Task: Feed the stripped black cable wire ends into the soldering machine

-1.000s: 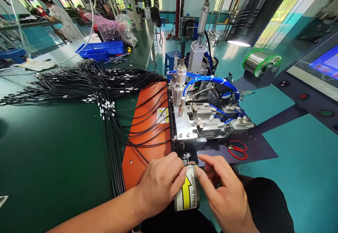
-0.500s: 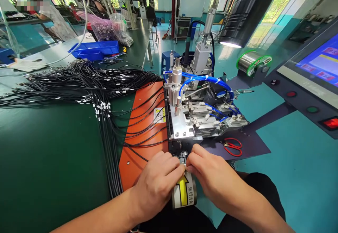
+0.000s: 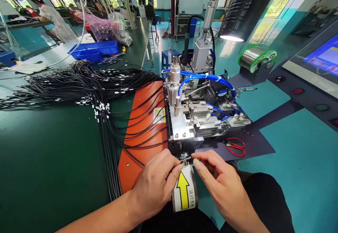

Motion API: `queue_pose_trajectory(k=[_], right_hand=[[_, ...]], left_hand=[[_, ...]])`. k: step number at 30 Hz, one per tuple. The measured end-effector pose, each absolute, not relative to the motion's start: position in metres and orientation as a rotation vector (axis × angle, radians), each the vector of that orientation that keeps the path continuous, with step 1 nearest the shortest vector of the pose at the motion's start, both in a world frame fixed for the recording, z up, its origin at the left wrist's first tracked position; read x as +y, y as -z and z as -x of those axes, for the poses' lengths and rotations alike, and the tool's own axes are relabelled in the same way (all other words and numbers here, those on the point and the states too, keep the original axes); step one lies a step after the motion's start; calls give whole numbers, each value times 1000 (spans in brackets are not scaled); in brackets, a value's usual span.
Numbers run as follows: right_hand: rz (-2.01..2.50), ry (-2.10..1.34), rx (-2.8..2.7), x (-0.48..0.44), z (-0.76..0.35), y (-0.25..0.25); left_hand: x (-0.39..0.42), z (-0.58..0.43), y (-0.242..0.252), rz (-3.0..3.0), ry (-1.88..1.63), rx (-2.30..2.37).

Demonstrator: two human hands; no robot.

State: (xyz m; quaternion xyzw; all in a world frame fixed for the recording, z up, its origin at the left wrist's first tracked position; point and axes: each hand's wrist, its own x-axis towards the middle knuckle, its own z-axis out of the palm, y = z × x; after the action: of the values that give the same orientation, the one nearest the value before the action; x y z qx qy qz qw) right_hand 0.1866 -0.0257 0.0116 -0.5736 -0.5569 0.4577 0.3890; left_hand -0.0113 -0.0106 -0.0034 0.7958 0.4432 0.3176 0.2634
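My left hand (image 3: 160,182) is closed, thumb and forefinger pinching the end of a black cable. Thin coloured wires (image 3: 187,159) fan out from that end toward the right. Just past their tips is my right hand (image 3: 220,180), its thumb and forefinger slightly apart with nothing visible between them. Both hands are over the front of a metal machine (image 3: 182,129), above a guard with a yellow arrow label (image 3: 184,190). Several black cables (image 3: 144,143) lie across the orange plate (image 3: 132,169) to the left, leading into the machine's edge.
A large heap of black cables (image 3: 87,81) covers the back of the green table (image 3: 52,162). Red-handled scissors (image 3: 236,147) lie right of the machine. Further right are a solder wire spool (image 3: 255,58) and a control panel (image 3: 311,81). A lamp (image 3: 245,11) hangs above. A co-worker (image 3: 56,21) sits back left.
My right hand has moved slightly right and its pinch has loosened. The coloured wires now show between the hands. My left hand keeps its pinch, and the camera view has shifted slightly.
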Motion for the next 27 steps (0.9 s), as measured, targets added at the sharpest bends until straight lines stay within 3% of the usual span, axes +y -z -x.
queue_pose_trajectory(k=[10,19,27], right_hand=[[1430,-1161,-1432,-32,-182,-10],[1331,-602,-1813,-37,-177,-1],[1318,-677,-1722,-31,-178,-5]], left_hand=[[-10,11,4,-2160,-869,1218],[-12,10,8,-2219,-839,1246],[-11,9,4,-2191,-847,1259]])
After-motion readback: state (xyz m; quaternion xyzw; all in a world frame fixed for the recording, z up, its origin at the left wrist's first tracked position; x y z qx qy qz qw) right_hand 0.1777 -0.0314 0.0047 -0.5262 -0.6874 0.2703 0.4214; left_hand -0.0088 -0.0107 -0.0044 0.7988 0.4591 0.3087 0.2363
